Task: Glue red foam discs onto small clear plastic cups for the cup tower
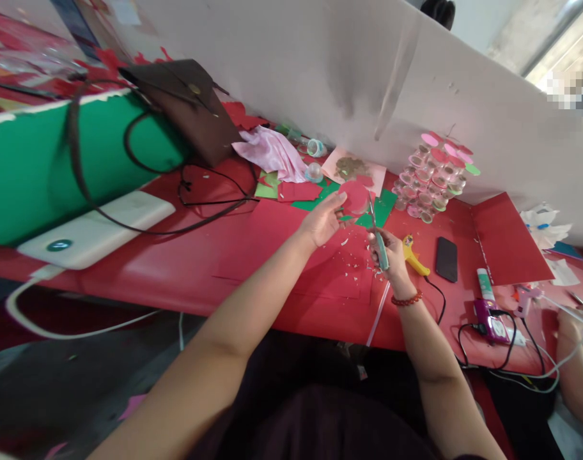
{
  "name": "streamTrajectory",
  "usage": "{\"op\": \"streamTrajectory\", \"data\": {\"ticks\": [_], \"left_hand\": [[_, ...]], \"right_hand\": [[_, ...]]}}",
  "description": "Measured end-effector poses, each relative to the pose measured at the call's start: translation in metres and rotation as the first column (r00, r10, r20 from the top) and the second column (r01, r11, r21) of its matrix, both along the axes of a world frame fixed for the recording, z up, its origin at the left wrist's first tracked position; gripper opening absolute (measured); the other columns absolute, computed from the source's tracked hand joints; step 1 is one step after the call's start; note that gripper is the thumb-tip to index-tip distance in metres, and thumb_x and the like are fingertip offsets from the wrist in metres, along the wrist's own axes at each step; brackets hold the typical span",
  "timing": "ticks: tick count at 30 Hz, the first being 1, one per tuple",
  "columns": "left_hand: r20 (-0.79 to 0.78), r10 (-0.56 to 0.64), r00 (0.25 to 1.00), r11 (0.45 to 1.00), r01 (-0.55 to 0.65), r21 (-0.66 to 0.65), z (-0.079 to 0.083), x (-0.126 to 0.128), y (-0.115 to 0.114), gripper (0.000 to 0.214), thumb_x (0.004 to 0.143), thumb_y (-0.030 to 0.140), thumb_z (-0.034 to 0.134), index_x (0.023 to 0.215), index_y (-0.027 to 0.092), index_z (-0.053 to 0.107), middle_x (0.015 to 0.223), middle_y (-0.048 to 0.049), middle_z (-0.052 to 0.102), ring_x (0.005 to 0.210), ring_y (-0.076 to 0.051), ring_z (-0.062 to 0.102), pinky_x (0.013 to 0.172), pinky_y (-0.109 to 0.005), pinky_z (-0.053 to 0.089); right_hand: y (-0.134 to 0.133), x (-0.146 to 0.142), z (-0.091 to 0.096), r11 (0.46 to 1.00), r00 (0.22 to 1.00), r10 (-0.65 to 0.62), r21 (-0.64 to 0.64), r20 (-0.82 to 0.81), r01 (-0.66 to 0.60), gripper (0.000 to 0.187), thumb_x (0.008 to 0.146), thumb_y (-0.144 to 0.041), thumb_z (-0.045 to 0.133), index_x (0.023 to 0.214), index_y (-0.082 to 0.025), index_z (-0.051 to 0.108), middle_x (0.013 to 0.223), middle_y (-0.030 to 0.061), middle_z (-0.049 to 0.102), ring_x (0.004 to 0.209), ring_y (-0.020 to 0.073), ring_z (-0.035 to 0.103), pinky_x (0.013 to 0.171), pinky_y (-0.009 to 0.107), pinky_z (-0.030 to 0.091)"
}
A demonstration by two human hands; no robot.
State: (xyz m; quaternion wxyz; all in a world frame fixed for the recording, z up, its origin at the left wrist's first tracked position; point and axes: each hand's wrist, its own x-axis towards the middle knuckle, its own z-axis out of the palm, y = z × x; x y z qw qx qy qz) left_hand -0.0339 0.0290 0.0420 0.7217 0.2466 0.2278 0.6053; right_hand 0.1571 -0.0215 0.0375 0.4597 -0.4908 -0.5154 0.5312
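Between the thumb and fingers of my left hand [323, 220] is a red paper disc [355, 197], held up above the table. My right hand [390, 252] grips scissors [381, 248] by their teal handles. Their blades point away from me and meet the disc's right edge; whether they are parted is too small to tell. Large red paper sheets [282, 243] lie beneath my hands, sprinkled with small pale scraps. Green paper [383, 206] lies just beyond the disc.
A yellow glue gun [415, 257], a phone [446, 259] and a stack of clear cups [428, 182] stand to the right. A brown bag [190, 108] and a white power bank [97, 230] are on the left. At far right is another person's arm [576, 364].
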Motion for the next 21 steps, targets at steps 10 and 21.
{"op": "streamTrajectory", "data": {"ticks": [10,21], "left_hand": [[0.019,0.019,1.000,1.000,-0.019,0.001,0.0018,-0.0080,0.0029,0.042,0.072,0.040,0.086,0.106,0.024,0.067,0.088,-0.0021,0.077,0.086,-0.020,0.074,0.095,-0.040,0.055],[0.038,0.045,0.998,0.999,-0.044,-0.028,0.0072,-0.0101,0.0034,0.041,0.071,0.043,0.086,0.101,0.020,0.068,0.100,-0.0087,0.078,0.108,-0.028,0.071,0.098,-0.044,0.056]], "right_hand": [[-0.0012,-0.0020,0.0014,1.000,0.999,-0.002,-0.012,0.037,0.003,0.057,0.066,-0.056,0.085,0.105,-0.018,0.068,0.053,-0.0111,0.049,0.040,0.0055,0.040,0.037,0.021,0.030],[-0.0033,-0.0030,0.0020,1.000,0.998,0.014,0.004,0.054,-0.014,0.055,0.066,-0.052,0.086,0.106,-0.017,0.071,0.051,-0.0102,0.047,0.040,0.0064,0.039,0.037,0.021,0.029]]}}
